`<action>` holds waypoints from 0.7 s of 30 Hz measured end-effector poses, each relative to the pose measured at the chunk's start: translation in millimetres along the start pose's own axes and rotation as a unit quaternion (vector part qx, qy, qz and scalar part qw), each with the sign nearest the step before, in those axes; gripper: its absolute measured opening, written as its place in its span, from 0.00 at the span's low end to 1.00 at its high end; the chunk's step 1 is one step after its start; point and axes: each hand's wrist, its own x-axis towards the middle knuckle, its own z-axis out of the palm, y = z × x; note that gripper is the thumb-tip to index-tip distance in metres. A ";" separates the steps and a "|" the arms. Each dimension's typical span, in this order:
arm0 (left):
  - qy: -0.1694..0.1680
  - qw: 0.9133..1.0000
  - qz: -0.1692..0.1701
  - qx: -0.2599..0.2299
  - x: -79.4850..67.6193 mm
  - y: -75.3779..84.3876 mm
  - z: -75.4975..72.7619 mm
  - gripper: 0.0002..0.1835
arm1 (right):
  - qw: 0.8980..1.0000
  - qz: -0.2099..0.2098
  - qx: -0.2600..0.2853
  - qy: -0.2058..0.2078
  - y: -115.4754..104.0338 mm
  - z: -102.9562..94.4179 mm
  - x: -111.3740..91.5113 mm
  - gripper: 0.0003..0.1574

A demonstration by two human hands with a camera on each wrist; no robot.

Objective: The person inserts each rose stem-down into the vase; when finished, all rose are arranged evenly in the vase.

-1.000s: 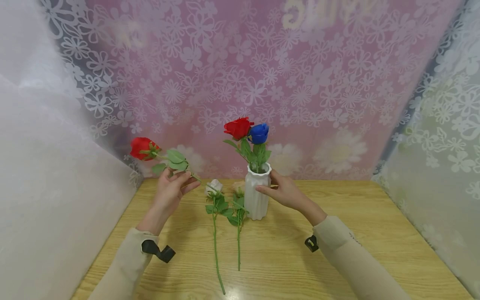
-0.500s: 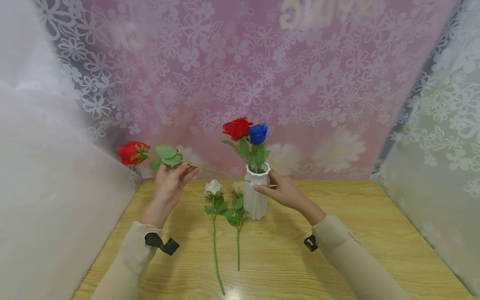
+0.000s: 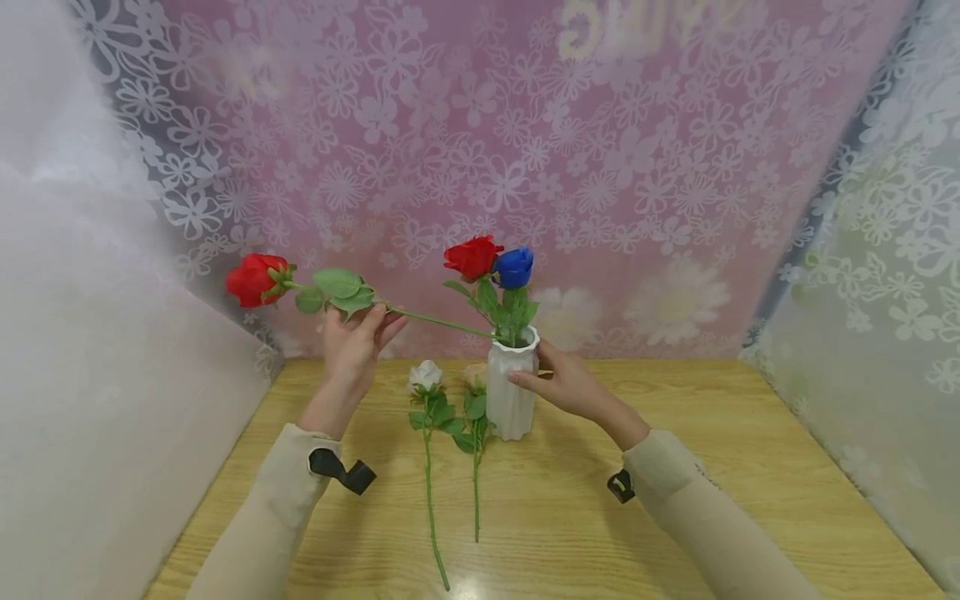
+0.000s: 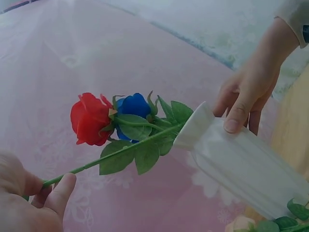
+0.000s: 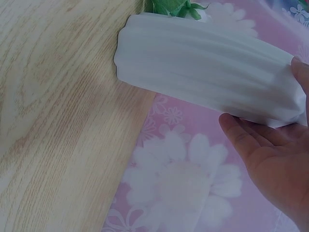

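My left hand (image 3: 351,348) pinches the green stem of a red rose (image 3: 257,280), held nearly level with its bloom out to the left. The stem's far end reaches the rim of a white fluted vase (image 3: 512,398); whether it lies inside the mouth is hard to tell. Another red rose (image 3: 473,257) and a blue rose (image 3: 514,267) stand in the vase. Around the vase's right side, near its neck, my right hand (image 3: 573,385) holds it with thumb in front; the right wrist view shows that hand (image 5: 275,154) against the white wall.
Left of the vase, a white rose (image 3: 426,375) and a pale peach rose (image 3: 476,377) lie on the wooden table (image 3: 600,517), stems toward me. A pink flower-patterned sheet (image 3: 360,167) hangs behind the table, with pale sheets at both sides.
The held rose has swung left and turned closer to level, and its stem end has risen from low beside the vase to the rim. My right hand keeps its place on the vase.
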 end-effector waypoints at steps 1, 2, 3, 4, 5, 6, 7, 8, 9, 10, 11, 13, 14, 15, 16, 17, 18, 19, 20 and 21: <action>-0.002 1.000 0.006 0.006 0.1 -0.3 2.9 0.23 | 1.000 0.000 -0.002 0.000 0.4 0.1 -0.3 0.49; -0.005 1.000 0.012 0.009 0.2 -0.7 5.5 0.23 | 1.000 -0.001 -0.004 0.001 0.6 0.1 -0.4 0.49; -0.008 1.000 0.020 0.014 0.1 -1.1 8.0 0.22 | 1.000 -0.002 -0.005 0.001 0.7 0.2 -0.6 0.49; -0.012 0.999 0.028 0.018 -0.1 -1.4 10.7 0.22 | 1.000 -0.002 -0.006 0.002 0.9 0.2 -0.8 0.49; -0.016 0.999 0.037 0.022 -0.1 -1.8 13.3 0.22 | 1.000 -0.001 -0.005 0.003 1.0 0.1 -0.9 0.49; -0.021 0.998 0.043 0.026 0.1 -2.2 15.5 0.21 | 1.000 -0.002 -0.003 0.003 1.1 0.0 -0.8 0.49; -0.024 0.998 0.050 0.031 -0.3 -2.6 17.4 0.21 | 1.000 -0.001 -0.001 0.004 1.1 0.2 -0.7 0.49; -0.029 0.997 0.057 0.036 -0.3 -3.2 19.1 0.21 | 1.000 0.000 0.001 0.003 1.2 0.4 -0.6 0.49; -0.032 0.997 0.064 0.041 -0.3 -3.8 20.8 0.21 | 1.000 0.002 0.002 0.003 1.4 0.5 -0.6 0.49; -0.037 0.996 0.070 0.046 0.0 -4.8 21.9 0.20 | 1.000 0.002 0.004 0.003 1.7 0.7 -0.5 0.49; -0.040 0.995 0.076 0.050 0.1 -5.6 23.0 0.20 | 1.000 0.002 0.006 0.003 1.9 0.9 -0.5 0.49; -0.049 0.993 0.088 0.055 0.9 -7.6 24.5 0.20 | 1.000 0.003 0.005 0.002 2.5 1.4 -0.6 0.49; -0.053 0.992 0.093 0.059 1.3 -8.3 25.4 0.19 | 1.000 0.002 0.005 0.002 2.3 1.5 -0.6 0.49; -0.058 0.992 0.097 0.064 1.7 -8.8 26.3 0.19 | 1.000 0.002 0.005 0.001 2.1 1.5 -0.6 0.49; -0.064 0.990 0.102 0.068 2.1 -9.2 27.4 0.20 | 1.000 0.000 0.005 0.000 1.6 1.5 -0.7 0.50; -0.071 0.989 0.107 0.075 2.5 -9.2 29.2 0.21 | 1.000 -0.001 0.006 -0.001 0.9 1.3 -0.7 0.50; -0.078 0.987 0.112 0.080 2.9 -9.5 30.7 0.21 | 1.000 -0.001 0.006 -0.001 0.2 1.0 -0.7 0.50; -0.083 0.986 0.116 0.086 2.8 -9.5 32.7 0.21 | 1.000 -0.002 0.008 -0.002 -0.8 0.6 -0.7 0.50; -0.089 0.985 0.120 0.090 2.8 -10.1 34.6 0.22 | 1.000 -0.003 0.010 -0.002 -1.6 0.3 -0.9 0.50; -0.094 0.983 0.124 0.095 2.9 -11.1 36.4 0.22 | 1.000 -0.005 0.011 -0.003 -2.2 0.1 -1.0 0.51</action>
